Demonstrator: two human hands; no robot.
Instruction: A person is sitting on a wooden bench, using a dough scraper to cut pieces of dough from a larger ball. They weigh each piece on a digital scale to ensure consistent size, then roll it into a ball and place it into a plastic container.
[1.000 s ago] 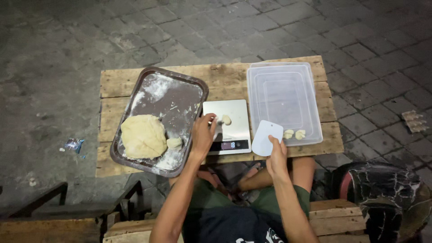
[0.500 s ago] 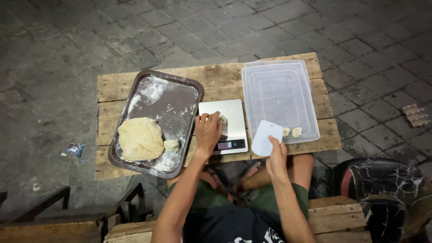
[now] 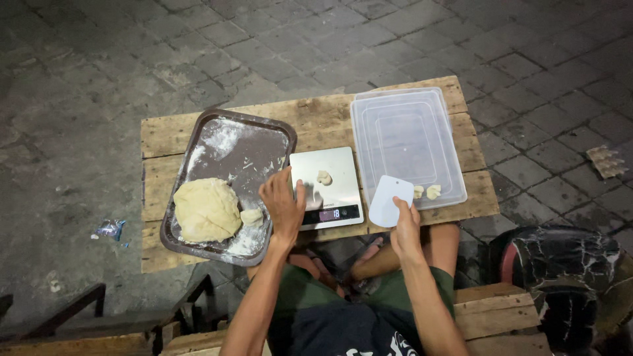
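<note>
My left hand (image 3: 283,206) rests with spread fingers at the left edge of a small silver kitchen scale (image 3: 326,188), holding nothing. A small dough piece (image 3: 324,177) lies on the scale's plate. My right hand (image 3: 403,224) grips a white plastic dough scraper (image 3: 389,200) just right of the scale. A big lump of pale dough (image 3: 206,209) and a smaller cut piece (image 3: 251,217) sit in a floured dark metal tray (image 3: 237,142) on the left. Two small dough pieces (image 3: 426,192) lie in the near corner of a clear plastic container (image 3: 403,142).
Everything stands on a low wooden pallet table (image 3: 316,115) over grey paving stones. A crumpled wrapper (image 3: 109,229) lies on the ground at the left. A dark round object (image 3: 560,270) sits at the right, and wooden bench slats (image 3: 494,310) are under me.
My left hand has drawn back from the dough piece on the scale to the scale's left edge. The right hand with the scraper has stayed in place.
</note>
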